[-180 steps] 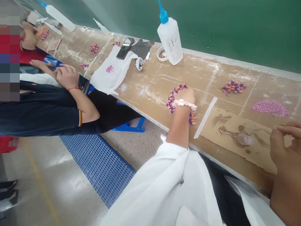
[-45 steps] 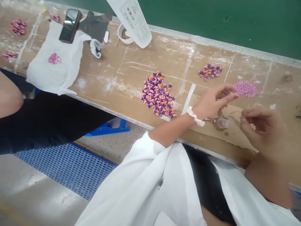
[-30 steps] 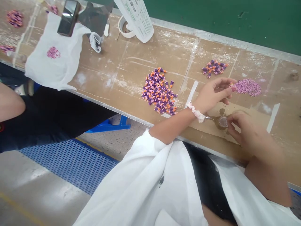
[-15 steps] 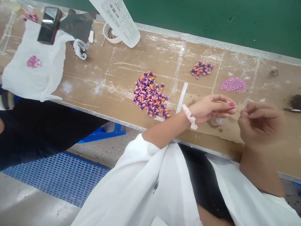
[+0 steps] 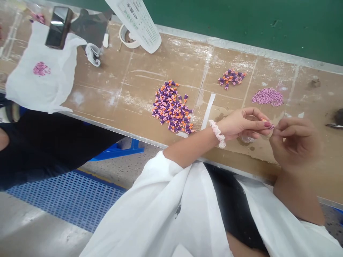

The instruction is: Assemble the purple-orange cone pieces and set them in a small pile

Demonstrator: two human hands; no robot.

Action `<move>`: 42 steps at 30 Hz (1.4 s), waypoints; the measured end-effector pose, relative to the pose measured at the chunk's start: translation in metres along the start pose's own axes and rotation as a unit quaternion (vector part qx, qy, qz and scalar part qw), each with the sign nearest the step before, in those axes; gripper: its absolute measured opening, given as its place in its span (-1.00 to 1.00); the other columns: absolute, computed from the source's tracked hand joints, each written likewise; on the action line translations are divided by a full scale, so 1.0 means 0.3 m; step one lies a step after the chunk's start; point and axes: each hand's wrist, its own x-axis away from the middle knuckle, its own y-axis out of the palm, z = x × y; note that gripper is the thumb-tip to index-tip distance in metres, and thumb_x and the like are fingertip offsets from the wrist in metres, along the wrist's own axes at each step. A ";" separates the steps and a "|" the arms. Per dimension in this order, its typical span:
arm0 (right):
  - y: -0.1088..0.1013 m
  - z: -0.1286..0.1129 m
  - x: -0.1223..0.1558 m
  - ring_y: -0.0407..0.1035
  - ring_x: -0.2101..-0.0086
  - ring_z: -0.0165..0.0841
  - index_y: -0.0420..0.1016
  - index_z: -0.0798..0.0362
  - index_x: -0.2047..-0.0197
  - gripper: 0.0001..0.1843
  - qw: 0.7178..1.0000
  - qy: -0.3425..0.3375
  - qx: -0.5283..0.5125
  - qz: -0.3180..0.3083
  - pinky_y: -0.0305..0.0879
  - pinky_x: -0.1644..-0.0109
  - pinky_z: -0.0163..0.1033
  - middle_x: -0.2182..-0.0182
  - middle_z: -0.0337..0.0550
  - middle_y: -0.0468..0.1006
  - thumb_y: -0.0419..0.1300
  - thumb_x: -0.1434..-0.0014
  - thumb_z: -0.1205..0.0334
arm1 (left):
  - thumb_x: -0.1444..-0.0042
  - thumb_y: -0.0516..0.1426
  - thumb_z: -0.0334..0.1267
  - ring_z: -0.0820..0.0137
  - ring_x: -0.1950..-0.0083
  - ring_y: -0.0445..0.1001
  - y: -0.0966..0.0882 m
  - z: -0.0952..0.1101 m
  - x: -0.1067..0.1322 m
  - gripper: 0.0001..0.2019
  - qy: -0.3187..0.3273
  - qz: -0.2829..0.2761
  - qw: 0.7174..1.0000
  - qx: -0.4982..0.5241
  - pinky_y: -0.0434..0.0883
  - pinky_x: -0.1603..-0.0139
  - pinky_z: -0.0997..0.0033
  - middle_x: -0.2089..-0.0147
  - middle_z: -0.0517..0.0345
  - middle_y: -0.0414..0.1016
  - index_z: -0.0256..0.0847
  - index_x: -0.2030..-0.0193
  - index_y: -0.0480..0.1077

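Between thumb and forefinger, my left hand (image 5: 241, 125) pinches a small purple-and-orange figurine (image 5: 271, 126). Closed in a pinch, my right hand (image 5: 293, 141) meets the figurine from the right; whatever its fingertips hold is too small to make out. A clear little container (image 5: 248, 138) sits on the table, partly hidden below my left hand. Just beyond the hands lies a patch of tiny pink pieces (image 5: 267, 97). Similar figurines form a small group (image 5: 232, 77) farther back and a larger pile (image 5: 173, 107) left of my forearm.
A white bottle (image 5: 139, 26) and a tape roll (image 5: 128, 42) are at the back. To the left, a white cloth (image 5: 29, 85) bears pink pieces and a dark box-like object (image 5: 58, 28). A white strip (image 5: 208, 110) lies near my wrist. Another person's dark-clothed leg (image 5: 53, 142) is at left.
My right hand has moved slightly left, its fingertips now meeting the figurine in my left hand. The gap between the hands has closed. The view has shifted a little.
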 end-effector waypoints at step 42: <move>0.008 0.092 -0.028 0.38 0.43 -0.38 0.51 -0.10 0.26 -0.81 0.978 0.028 0.195 0.069 0.36 0.33 -0.17 0.31 -0.18 0.53 0.18 -0.08 0.38 | -0.10 0.17 -0.24 -0.01 -0.25 0.34 -0.266 0.295 0.191 -0.72 -0.179 0.505 0.458 -0.709 0.21 -0.26 -0.15 -0.09 -0.13 0.50 -0.21 0.03 0.48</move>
